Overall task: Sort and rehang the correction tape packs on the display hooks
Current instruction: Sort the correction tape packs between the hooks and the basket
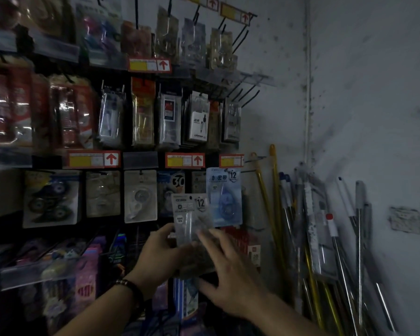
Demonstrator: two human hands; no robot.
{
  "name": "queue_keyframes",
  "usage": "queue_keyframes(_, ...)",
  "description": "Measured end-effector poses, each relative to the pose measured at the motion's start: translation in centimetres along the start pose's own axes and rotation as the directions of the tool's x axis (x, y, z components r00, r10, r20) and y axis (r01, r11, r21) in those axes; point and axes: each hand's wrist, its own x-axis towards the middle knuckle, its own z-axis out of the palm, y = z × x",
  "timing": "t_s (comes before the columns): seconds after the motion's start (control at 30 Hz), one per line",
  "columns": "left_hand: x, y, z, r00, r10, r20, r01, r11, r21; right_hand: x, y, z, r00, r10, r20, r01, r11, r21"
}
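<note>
A grey pack (192, 214) of correction tape is held up in front of the rack (141, 160), near its right edge and at the low row. A big "12" is printed in its top right corner. The small words under it cannot be read. The pack is gripped at its left side by the left hand (160, 253), with the fingers curled round it. The lower part of the pack is touched by the right hand (228, 275), whose fingers are kept straight and spread. That part is blurred, so it cannot be told if more packs are held behind it.

A blue pack (224, 197) is hung just behind and to the right of the grey one, at the right edge of the rack. A "12" is printed on it too, beside some Chinese words. To the left, a "30" is seen on another pack (171, 187).

Yellow tags (184, 160) with red arrows pointing up are fixed above the row. A dark band (129, 287) is worn on the left wrist. Long poles (325, 238) are leaned against the wall (374, 93) on the right.
</note>
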Motion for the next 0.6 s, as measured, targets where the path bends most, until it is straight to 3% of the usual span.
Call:
queue_keyframes(0.2, -0.8, 1.6, 1.9, 0.999, 0.022, 0.033, -0.023, 0.998, 0.051, 1.0, -0.7, -0.4, 0.966, 0.180, -0.185, -0.163, 0.981, 0.104)
queue_keyframes(0.27, -0.8, 2.0, 1.8, 0.998, 0.057, 0.017, -0.059, 0.970, 0.238, 1.7, 0.0, -0.8, 0.955, 0.219, -0.201, -0.206, 0.975, 0.083)
queue_keyframes(0.33, -0.9, 1.9, 1.2, 0.984, 0.174, 0.031, -0.158, 0.783, 0.602, 2.6, 1.0, -1.4, 0.923, 0.309, -0.231, -0.299, 0.951, 0.078)
queue_keyframes(0.4, -1.3, 1.6, 0.6, 0.966, 0.230, 0.116, -0.229, 0.562, 0.794, 3.6, 2.0, -2.1, 0.886, 0.394, -0.245, -0.381, 0.919, 0.098)
queue_keyframes(0.47, -1.7, 1.5, 0.2, 0.956, 0.236, 0.174, -0.266, 0.448, 0.854, 4.6, 2.9, -2.7, 0.870, 0.437, -0.230, -0.423, 0.900, 0.109)
queue_keyframes(0.6, -2.2, 1.5, -0.2, 0.952, 0.238, 0.194, -0.269, 0.341, 0.901, 6.0, 3.6, -3.7, 0.859, 0.459, -0.227, -0.452, 0.888, 0.082)
